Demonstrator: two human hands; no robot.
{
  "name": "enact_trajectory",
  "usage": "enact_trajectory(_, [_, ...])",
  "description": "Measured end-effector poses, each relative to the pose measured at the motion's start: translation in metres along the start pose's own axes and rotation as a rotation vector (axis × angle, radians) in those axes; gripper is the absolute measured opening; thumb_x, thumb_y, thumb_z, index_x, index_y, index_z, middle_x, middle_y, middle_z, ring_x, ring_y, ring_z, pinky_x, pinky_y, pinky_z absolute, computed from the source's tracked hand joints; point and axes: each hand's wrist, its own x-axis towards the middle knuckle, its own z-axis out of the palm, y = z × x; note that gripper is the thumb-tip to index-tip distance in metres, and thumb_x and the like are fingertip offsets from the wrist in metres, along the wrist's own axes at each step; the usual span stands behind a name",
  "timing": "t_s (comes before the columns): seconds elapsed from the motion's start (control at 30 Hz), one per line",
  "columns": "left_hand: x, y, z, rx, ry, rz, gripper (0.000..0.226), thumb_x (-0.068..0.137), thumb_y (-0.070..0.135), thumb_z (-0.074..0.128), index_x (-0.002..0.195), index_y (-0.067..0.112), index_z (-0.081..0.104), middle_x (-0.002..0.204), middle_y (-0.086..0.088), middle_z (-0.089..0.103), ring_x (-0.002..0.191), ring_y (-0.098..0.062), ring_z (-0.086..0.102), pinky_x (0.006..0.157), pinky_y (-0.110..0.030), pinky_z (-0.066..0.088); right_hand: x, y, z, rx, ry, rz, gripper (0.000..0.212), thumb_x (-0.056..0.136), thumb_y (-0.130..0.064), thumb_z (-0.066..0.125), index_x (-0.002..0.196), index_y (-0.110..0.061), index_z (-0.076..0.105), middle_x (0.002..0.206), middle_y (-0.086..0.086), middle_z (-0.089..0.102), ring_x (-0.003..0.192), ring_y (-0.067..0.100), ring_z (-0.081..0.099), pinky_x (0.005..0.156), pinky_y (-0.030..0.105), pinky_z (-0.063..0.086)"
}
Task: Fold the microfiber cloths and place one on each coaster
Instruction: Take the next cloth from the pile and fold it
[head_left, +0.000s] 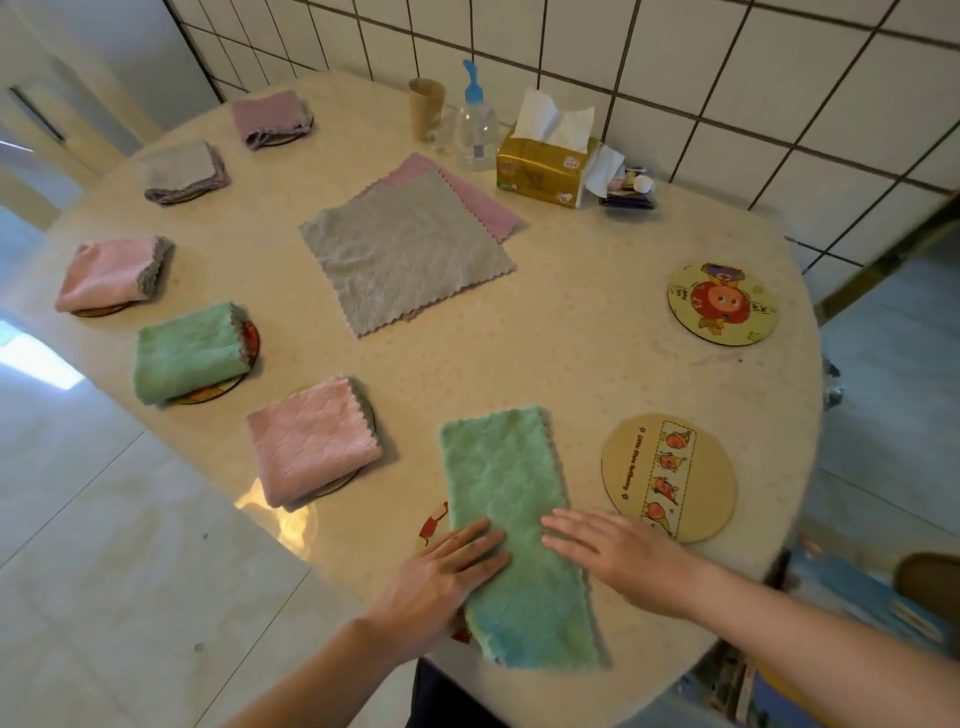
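Lying lengthwise at the near edge of the round table (571, 353): one green cloth (511, 525), folded into a long strip, over a coaster (432, 526) that shows only at its left side. Left hand (441, 577): flat, fingers straight and close together, pressing the strip's left edge. Right hand (618, 553): flat, fingers straight and slightly spread, fingertips touching the strip's right edge. Along the left rim: five folded cloths, each on a coaster, nearest a pink one (311, 441). Centre: a grey cloth (405, 254) spread flat over a pink cloth (483, 200). Right side: two bare coasters, one tan (670, 478), one yellow (722, 304). Far edge: tissue pack (545, 166), pump bottle (475, 124).
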Motion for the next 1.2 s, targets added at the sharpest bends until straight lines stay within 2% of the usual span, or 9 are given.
enact_trajectory(0.13, [0.002,-0.004,0.001,-0.198,0.07,-0.019,0.054,0.087,0.045,0.056,0.137,0.027,0.048,0.146,0.007,0.043,0.139,-0.011,0.032,0.113,-0.034,0.031,-0.003,0.003,0.011,-0.008,-0.03,-0.012,0.088,0.071,-0.014,0.071,0.146,-0.022,0.027,0.151,-0.004,0.032,0.137,0.012,0.034,0.108,0.032,0.035])
enact_trajectory(0.23, [0.012,0.001,-0.024,-0.564,-0.005,-0.269,0.036,0.091,0.033,0.057,0.126,0.025,0.061,0.135,0.01,0.055,0.127,0.002,0.044,0.107,-0.022,0.037,0.001,0.001,0.005,0.198,-0.025,0.021,0.072,0.088,-0.034,0.055,0.148,-0.029,0.016,0.152,-0.016,0.019,0.139,0.001,0.016,0.116,0.028,0.015])
enact_trajectory(0.3, [0.024,0.001,-0.042,-0.743,-0.038,-0.542,0.023,0.094,0.035,0.053,0.099,0.02,0.068,0.098,0.004,0.068,0.083,-0.002,0.061,0.072,-0.024,0.05,0.007,-0.003,-0.009,0.496,-0.022,0.177,0.059,0.091,-0.038,0.052,0.145,-0.031,0.027,0.145,-0.023,0.029,0.131,-0.008,0.024,0.114,0.02,0.022])
enact_trajectory(0.37, [0.039,-0.006,-0.055,-0.947,0.013,-0.751,0.033,0.093,0.045,0.05,0.081,0.017,0.063,0.07,0.002,0.057,0.057,-0.01,0.049,0.052,-0.025,0.038,0.021,-0.006,-0.022,0.802,0.078,0.409,0.048,0.09,-0.048,0.051,0.135,-0.031,0.045,0.13,-0.022,0.051,0.113,-0.012,0.047,0.097,0.014,0.043])
enact_trajectory(0.47, [0.054,-0.019,-0.064,-1.239,0.152,-0.88,0.046,0.093,0.047,0.049,0.095,0.005,0.067,0.075,-0.005,0.063,0.06,-0.016,0.056,0.052,-0.025,0.042,0.046,-0.002,-0.03,1.085,0.229,0.63,0.03,0.091,-0.044,0.052,0.119,-0.034,0.051,0.107,-0.019,0.063,0.092,-0.004,0.062,0.079,0.025,0.057])
enact_trajectory(0.57, [0.057,-0.021,-0.068,-1.344,0.202,-0.918,0.024,0.097,0.031,0.05,0.104,0.013,0.064,0.086,-0.005,0.068,0.065,-0.016,0.064,0.053,-0.029,0.051,0.069,0.007,-0.032,1.188,0.233,0.779,0.022,0.094,-0.036,0.05,0.115,-0.028,0.051,0.102,-0.011,0.064,0.09,0.006,0.064,0.074,0.033,0.059])
enact_trajectory(0.8, [0.051,-0.021,-0.068,-1.504,0.319,-0.901,0.014,0.099,0.015,0.046,0.11,0.016,0.054,0.099,-0.003,0.071,0.072,-0.008,0.071,0.053,-0.027,0.056,0.087,0.017,-0.038,1.18,0.409,0.79,0.012,0.095,-0.021,0.052,0.105,-0.027,0.054,0.097,-0.005,0.066,0.084,0.021,0.067,0.072,0.048,0.057])
enact_trajectory(1.07, [0.067,-0.034,-0.062,-1.288,0.267,-1.161,0.019,0.096,0.024,0.052,0.104,0.007,0.05,0.078,-0.008,0.06,0.055,-0.02,0.057,0.046,-0.034,0.052,0.111,0.027,-0.022,0.951,0.327,0.985,0.012,0.091,-0.028,0.058,0.089,-0.017,0.057,0.08,0.0,0.065,0.069,0.019,0.064,0.062,0.037,0.055])
enact_trajectory(1.2, [0.069,-0.039,-0.061,-0.718,0.288,-1.086,0.031,0.091,0.025,0.056,0.117,0.025,0.04,0.091,0.005,0.062,0.064,-0.014,0.061,0.049,-0.032,0.049,0.117,0.028,-0.023,0.849,0.319,1.019,0.017,0.09,-0.032,0.059,0.086,-0.016,0.056,0.072,-0.002,0.061,0.055,0.012,0.053,0.051,0.027,0.044])
